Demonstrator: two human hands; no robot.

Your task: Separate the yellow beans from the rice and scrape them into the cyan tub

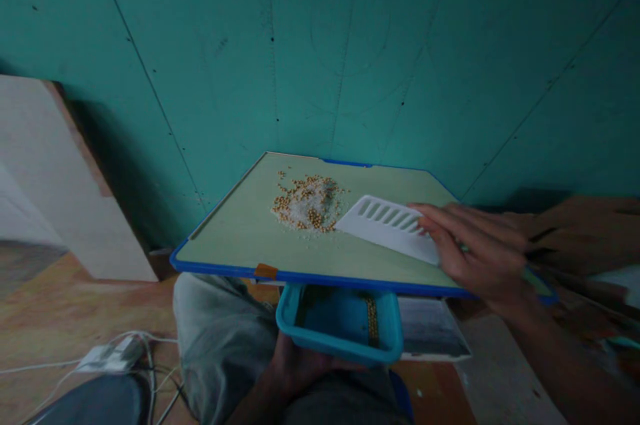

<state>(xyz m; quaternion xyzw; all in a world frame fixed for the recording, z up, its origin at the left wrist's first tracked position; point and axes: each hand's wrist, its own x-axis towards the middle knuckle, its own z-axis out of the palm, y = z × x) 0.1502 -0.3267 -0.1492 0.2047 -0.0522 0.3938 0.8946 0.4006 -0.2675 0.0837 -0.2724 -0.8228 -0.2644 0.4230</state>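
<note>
Two hands work around the green board [235, 238]: below its near edge the left hand [300, 366] grasps a blue tray [340, 348] from underneath. On the board's right half the right hand [480, 246] clasps a white slotted scraper [385, 225], whose edge lies just right of the pile of yellow seeds and white grains [307, 202] at mid-board. I judge that a hard push could scatter grains past the board's rim or through the slots, missing the tray.
</note>
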